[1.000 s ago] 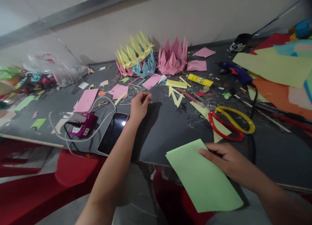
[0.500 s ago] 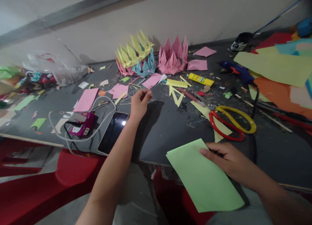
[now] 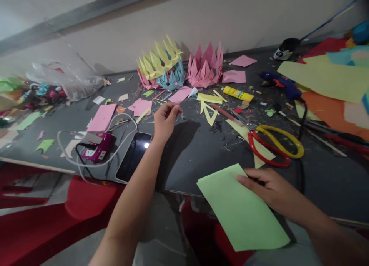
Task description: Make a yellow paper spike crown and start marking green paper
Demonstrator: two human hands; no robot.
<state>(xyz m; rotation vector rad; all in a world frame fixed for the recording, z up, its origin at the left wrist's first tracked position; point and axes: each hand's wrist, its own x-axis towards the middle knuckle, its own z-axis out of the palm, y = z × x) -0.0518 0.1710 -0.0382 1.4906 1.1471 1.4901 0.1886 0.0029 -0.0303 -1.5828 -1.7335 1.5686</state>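
Observation:
In the head view my right hand (image 3: 268, 189) grips a light green sheet of paper (image 3: 242, 212) by its upper right edge, thumb on top. The paper looks doubled, with two edges showing at its upper left corner, and hangs over the table's front edge. My left hand (image 3: 165, 122) hovers over the table, fingers curled and thumb drawn close to them; anything between the fingertips is too small to make out. Below that forearm lies a black phone (image 3: 132, 156). Scissors (image 3: 268, 145) with red and yellow handles rest beyond the green paper.
Folded paper crowns, yellow (image 3: 160, 60), blue (image 3: 173, 77) and pink (image 3: 205, 68), stand by the wall. Scraps, a yellow glue stick (image 3: 238, 93), a blue glue gun (image 3: 281, 84) and a purple power adapter (image 3: 99, 147) with cables lie about. Red chairs (image 3: 86, 198) are below.
The thumb and fingers of my left hand have shifted slightly, with the hand a little higher. My right hand and the green paper have hardly moved.

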